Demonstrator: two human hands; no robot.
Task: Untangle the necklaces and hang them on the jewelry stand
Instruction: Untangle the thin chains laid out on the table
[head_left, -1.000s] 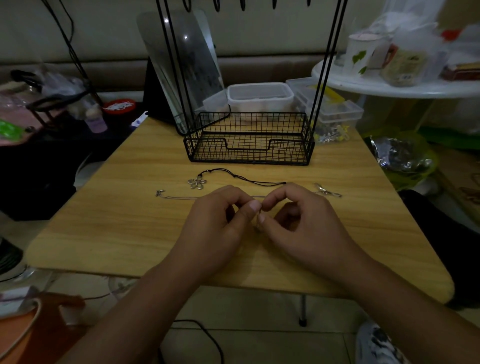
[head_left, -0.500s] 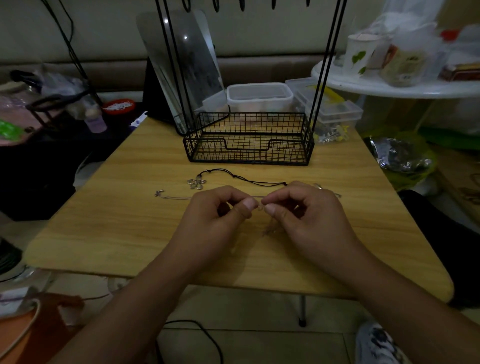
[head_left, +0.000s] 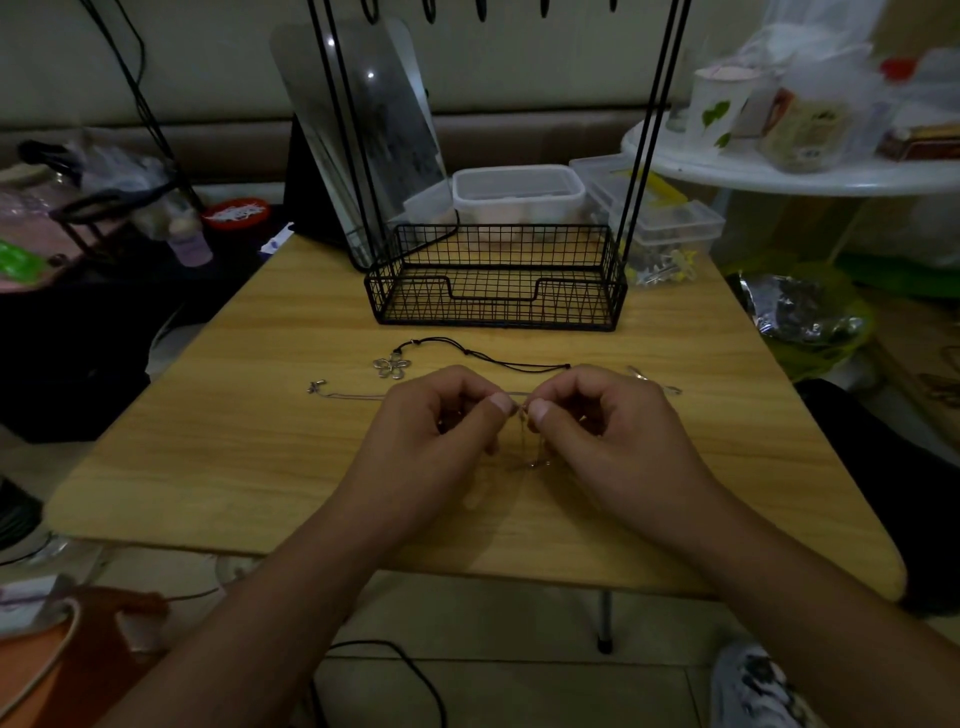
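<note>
My left hand (head_left: 436, 431) and my right hand (head_left: 602, 431) meet thumb to thumb above the wooden table (head_left: 260, 467), both pinching a thin silver chain (head_left: 530, 447) that hangs in a small loop between them. The chain's far end with its clasp (head_left: 315, 386) lies on the table to the left. A black cord necklace (head_left: 488, 356) with a silver flower pendant (head_left: 390, 366) lies just beyond my hands. The black wire jewelry stand (head_left: 493, 280) with a basket base stands at the back of the table, its hooks at the top edge of the view.
A small silver piece (head_left: 654, 382) lies right of my right hand. Behind the stand are a tilted mirror (head_left: 363, 130) and clear plastic boxes (head_left: 517, 195). A white round table (head_left: 779, 166) with clutter stands at the right; a dark cluttered surface lies left.
My hands have lifted slightly and the thumbs have drawn together, pulling the thin chain up off the table so a loop hangs between them. The cord necklace has not moved.
</note>
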